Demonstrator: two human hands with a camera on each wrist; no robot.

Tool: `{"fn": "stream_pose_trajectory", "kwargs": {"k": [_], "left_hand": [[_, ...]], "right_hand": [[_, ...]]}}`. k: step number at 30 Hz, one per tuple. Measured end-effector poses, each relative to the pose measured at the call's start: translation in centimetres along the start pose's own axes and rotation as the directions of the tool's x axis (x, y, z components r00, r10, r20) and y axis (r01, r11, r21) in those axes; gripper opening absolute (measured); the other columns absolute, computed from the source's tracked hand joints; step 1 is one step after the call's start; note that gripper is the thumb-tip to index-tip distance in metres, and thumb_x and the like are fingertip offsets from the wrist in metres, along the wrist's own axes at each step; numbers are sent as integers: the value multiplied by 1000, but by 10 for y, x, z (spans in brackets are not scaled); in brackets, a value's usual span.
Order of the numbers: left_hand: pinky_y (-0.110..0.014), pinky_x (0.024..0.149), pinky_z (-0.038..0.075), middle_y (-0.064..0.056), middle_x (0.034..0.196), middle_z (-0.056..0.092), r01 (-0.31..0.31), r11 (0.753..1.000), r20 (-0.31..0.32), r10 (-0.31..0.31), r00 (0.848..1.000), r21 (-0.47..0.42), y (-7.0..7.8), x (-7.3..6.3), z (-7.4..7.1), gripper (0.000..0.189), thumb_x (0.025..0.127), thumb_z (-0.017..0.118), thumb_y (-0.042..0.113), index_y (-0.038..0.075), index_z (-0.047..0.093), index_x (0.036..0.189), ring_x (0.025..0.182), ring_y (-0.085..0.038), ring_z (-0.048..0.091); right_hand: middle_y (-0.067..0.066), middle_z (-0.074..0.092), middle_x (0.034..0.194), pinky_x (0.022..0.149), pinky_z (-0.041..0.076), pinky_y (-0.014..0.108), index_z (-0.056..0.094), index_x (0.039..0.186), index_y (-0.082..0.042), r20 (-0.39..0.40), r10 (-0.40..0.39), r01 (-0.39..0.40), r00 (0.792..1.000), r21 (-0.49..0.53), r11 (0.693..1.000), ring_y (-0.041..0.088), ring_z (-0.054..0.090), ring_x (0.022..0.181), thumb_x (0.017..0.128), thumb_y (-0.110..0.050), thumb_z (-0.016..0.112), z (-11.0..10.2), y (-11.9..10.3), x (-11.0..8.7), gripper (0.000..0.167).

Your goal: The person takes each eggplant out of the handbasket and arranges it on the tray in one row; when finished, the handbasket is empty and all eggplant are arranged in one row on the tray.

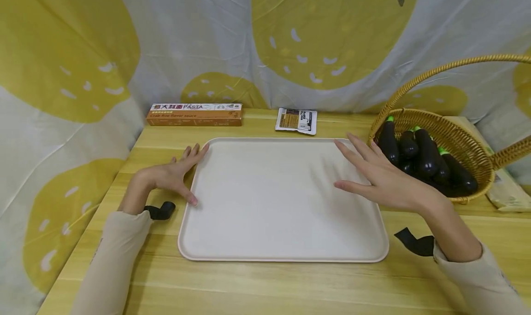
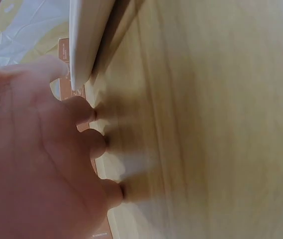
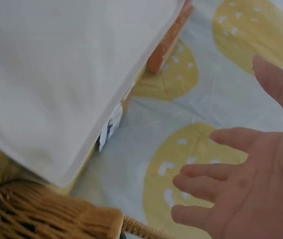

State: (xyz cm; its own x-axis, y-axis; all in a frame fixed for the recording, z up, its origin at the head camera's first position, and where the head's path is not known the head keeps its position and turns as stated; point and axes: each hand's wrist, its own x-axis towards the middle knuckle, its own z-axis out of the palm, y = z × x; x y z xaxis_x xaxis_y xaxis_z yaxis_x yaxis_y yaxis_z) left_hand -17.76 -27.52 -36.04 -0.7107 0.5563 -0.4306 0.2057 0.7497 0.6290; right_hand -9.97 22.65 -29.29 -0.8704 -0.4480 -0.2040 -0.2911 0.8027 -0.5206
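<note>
A white rectangular tray point(image 1: 269, 204) lies flat on the wooden table, its long side toward me. At its left rim is my left hand point(image 1: 172, 174), fingers spread, with thumb and index fingertip right at the edge. In the left wrist view the palm point(image 2: 37, 144) faces the camera and the fingertips reach down by the tabletop beside the tray point(image 2: 84, 40). My right hand point(image 1: 379, 174) hovers above the tray's right part, fingers spread, casting a shadow on it. The right wrist view shows that hand point(image 3: 250, 174) holding nothing.
A wicker basket point(image 1: 483, 144) with a tall handle stands at the right, with several eggplants point(image 1: 427, 156) in it. Behind the tray lie a pasta box point(image 1: 195, 115) and a small sachet point(image 1: 296, 120). A beige packet point(image 1: 508, 190) lies beside the basket. Patterned cloth point(image 1: 224, 38) hangs behind.
</note>
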Motion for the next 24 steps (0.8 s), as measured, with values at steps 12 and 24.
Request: {"fn": "stream_pose_trajectory", "kwargs": {"k": [12, 24], "left_hand": [[-76, 115, -21, -23, 166, -34, -6, 1000, 4, 6, 1000, 9, -3, -1, 2, 155, 64, 98, 38, 15, -18, 165, 151, -46, -35], [-75, 117, -20, -22, 166, -34, -3, 1000, 8, 3, 1000, 2, -4, -1, 2, 153, 68, 97, 38, 13, -18, 164, 152, -45, -35]], "right_hand": [[-5, -8, 175, 112, 11, 85, 11, 164, -45, -95, 0, 14, 995, 146, 989, 41, -16, 160, 104, -28, 64, -28, 36, -37, 82], [18, -15, 173, 109, 10, 86, -6, 167, -29, -189, 233, -224, 954, 67, 972, 57, -6, 155, 107, -42, 53, -49, 81, -51, 85]]}}
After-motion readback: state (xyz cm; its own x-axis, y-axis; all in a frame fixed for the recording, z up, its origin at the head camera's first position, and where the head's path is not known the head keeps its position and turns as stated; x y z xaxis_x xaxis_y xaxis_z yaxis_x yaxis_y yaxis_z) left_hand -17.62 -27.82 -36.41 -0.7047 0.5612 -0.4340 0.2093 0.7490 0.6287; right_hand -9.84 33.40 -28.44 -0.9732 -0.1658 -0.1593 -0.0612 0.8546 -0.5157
